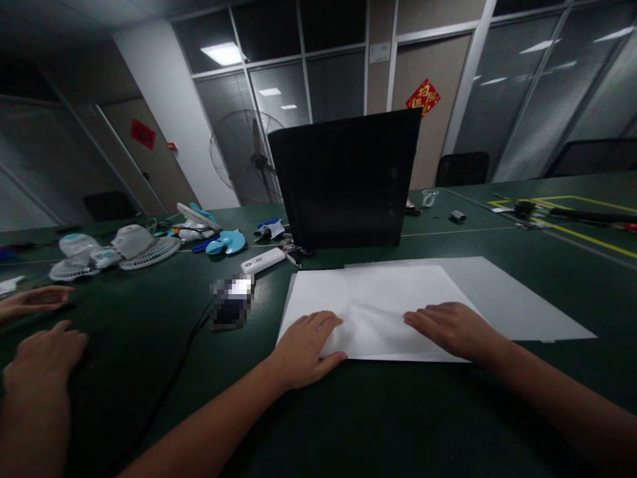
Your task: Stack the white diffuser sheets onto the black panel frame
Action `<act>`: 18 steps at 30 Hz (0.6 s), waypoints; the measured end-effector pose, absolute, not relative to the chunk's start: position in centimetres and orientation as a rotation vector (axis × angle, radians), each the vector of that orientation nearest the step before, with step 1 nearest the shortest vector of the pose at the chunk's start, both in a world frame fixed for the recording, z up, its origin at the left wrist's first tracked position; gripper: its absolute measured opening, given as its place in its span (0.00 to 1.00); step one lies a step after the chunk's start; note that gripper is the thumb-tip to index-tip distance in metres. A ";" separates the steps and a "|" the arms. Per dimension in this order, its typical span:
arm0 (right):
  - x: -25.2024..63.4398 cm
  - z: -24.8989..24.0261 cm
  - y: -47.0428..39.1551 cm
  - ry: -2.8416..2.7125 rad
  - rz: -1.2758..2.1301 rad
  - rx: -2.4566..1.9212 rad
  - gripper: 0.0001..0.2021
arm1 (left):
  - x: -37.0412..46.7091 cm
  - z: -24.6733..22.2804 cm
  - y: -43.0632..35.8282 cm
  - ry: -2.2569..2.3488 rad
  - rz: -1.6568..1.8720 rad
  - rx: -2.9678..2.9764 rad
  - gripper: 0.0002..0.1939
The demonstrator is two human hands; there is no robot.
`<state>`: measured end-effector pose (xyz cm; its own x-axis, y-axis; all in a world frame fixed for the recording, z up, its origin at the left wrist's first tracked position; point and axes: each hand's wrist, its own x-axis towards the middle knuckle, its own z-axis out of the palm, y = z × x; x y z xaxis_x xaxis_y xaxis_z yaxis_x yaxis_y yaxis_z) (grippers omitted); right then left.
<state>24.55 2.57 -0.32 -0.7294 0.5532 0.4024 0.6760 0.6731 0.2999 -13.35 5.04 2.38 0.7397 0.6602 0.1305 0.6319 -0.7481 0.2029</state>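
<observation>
A sheet of white paper [388, 292] with a slight crease across its middle lies on the dark green table. My left hand [311, 348] rests on the sheet's left part, fingers flat and the thumb out along the near edge. On the right part lies my right hand [448, 328], palm down with its fingers close together and pointing left. Neither hand grips anything. Under the sheet, a larger pale board or sheet [517, 299] sticks out to the right.
A black panel [348, 179] stands upright behind the paper. To the left are a white power strip [263, 260], a pixelated phone-like object [232, 302] with a black cable, and white fan parts [149, 249]. Another person's hands [47, 352] are at the far left.
</observation>
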 end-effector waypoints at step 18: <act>21.0 2.0 0.9 -2.656 -0.403 -0.738 0.16 | -13.6 2.8 3.9 0.521 1.019 3.270 0.17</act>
<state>20.96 0.89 2.01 -0.8015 0.4387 0.4064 0.5395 0.8236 0.1748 -13.58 3.92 2.76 0.7873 0.1831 0.5887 0.3701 -0.9041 -0.2137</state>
